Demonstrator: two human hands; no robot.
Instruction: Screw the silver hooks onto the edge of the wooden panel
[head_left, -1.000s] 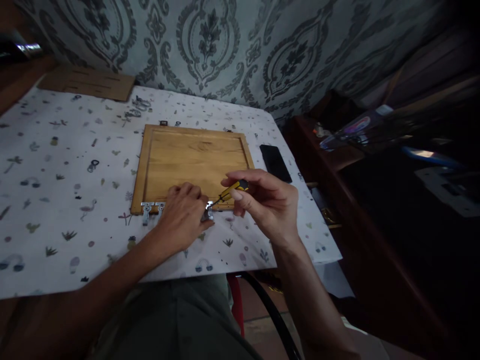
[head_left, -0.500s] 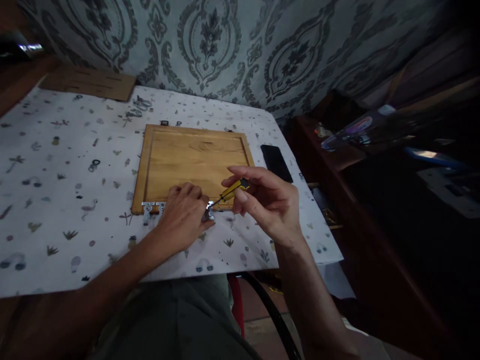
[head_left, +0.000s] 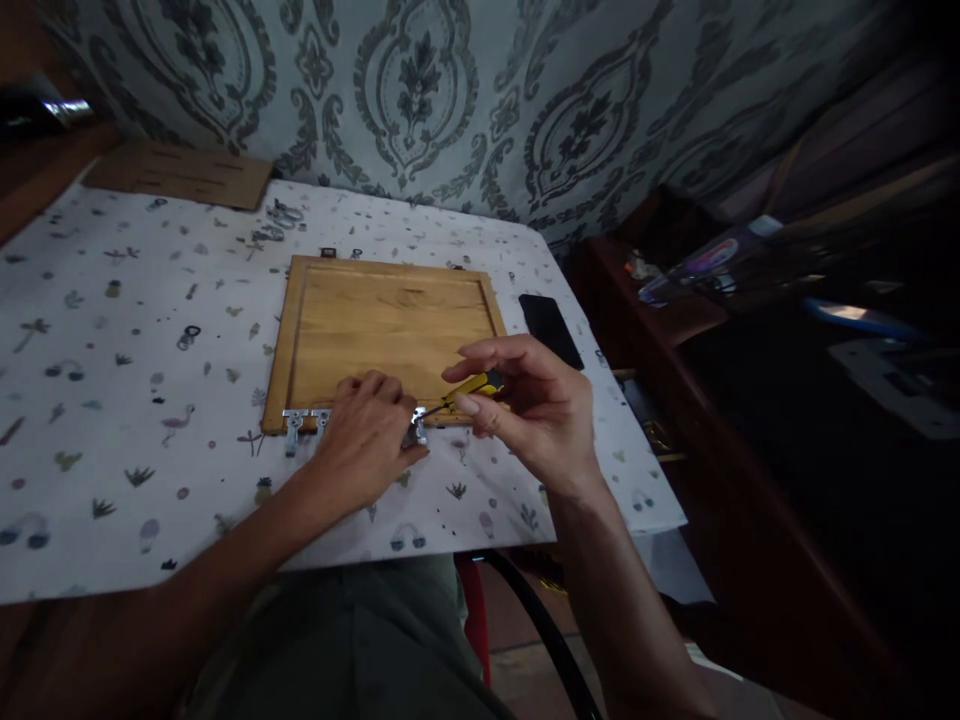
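Note:
A wooden panel (head_left: 390, 320) with a raised frame lies flat on the table. Metal hinges (head_left: 293, 432) sit along its near edge at the left. My left hand (head_left: 367, 430) presses another metal hinge (head_left: 418, 430) against that edge, fingers curled over it and thumb below; the hand partly hides it. Pinched between thumb and fingers of my right hand (head_left: 540, 400) is a small yellow-and-black screwdriver (head_left: 472, 387). It slants down to the left, its tip at the hinge by my left fingertips. Whether the tip sits in a screw is too small to tell.
A black phone (head_left: 550, 328) lies right of the panel on the patterned tablecloth (head_left: 210, 480). Loose metal parts (head_left: 281, 217) and cardboard (head_left: 180, 175) are at the back left. A plastic bottle (head_left: 709, 260) rests on dark red furniture to the right.
The screwdriver has tilted flatter, its handle slightly lower and turned in my right fingers. My left hand stays on the hinge. The whole view has shifted slightly.

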